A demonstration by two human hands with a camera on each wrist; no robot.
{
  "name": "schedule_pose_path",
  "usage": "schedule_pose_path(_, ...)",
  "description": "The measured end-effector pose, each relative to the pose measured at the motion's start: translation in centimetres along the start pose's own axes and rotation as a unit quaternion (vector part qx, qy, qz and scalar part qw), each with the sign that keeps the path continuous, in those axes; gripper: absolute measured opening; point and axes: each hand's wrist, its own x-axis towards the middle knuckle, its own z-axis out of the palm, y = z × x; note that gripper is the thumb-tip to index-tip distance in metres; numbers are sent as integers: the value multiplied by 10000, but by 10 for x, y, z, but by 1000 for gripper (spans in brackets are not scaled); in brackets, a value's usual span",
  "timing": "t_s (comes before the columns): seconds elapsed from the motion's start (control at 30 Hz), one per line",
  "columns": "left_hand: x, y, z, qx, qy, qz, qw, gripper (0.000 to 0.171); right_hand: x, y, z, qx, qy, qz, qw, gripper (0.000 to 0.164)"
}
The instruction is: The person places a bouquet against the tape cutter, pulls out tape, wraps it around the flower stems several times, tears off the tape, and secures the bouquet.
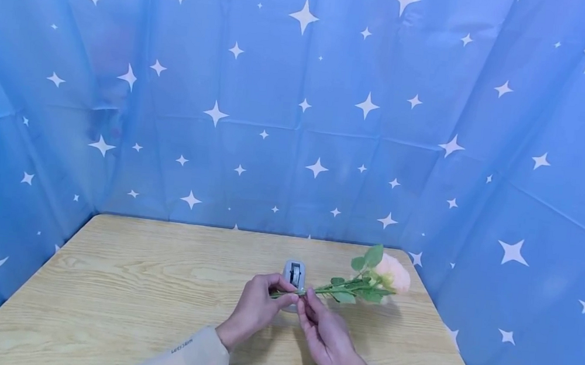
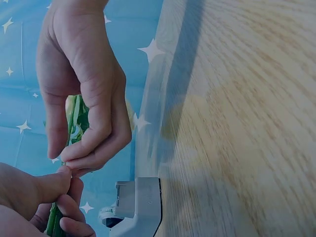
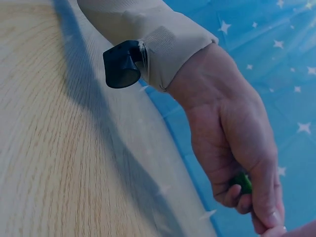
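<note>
A pale pink flower [image 1: 392, 273] with green leaves lies across in the air above the table, its bloom to the right. My left hand [image 1: 255, 302] grips the green stems [image 1: 325, 290] near their cut ends. Close beside it, my right hand [image 1: 328, 334] pinches the stems with thumb and fingertips. A small shiny patch shows between the two hands; whether it is tape cannot be made out. Just behind the fingers stands a grey tape dispenser [image 1: 295, 270], partly covered by the hands. In the left wrist view, the fingertips of both hands meet at the stem.
Beneath the hands is a light wood-grain table [image 1: 155, 287]. Blue curtains [image 1: 259, 85] with white stars surround its back and sides. A black wrist camera [image 3: 121, 64] is strapped at the left sleeve.
</note>
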Motion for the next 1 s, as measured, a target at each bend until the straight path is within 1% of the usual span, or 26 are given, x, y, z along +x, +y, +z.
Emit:
schedule_pose_path(0.17,1,-3,1,59,59,110,9999,6,1,1,-1,-126,25,-96,9999,15)
schedule_pose_path(0.4,4,-5,1,49,34,105,9999,6,5,2,-1,-358,108,-203,9991,29)
schedule_pose_path(0.63,6,-3,-3,-12,13,228,9997,7,8,3,-3,-659,246,-396,9967,29)
schedule_pose_path(0.8,5,-2,-4,-29,-4,334,9994,8,11,3,-4,-782,303,-503,9952,35)
schedule_pose_path(1.0,5,-2,-4,41,-79,403,9991,7,11,3,-8,-901,383,-530,9938,28)
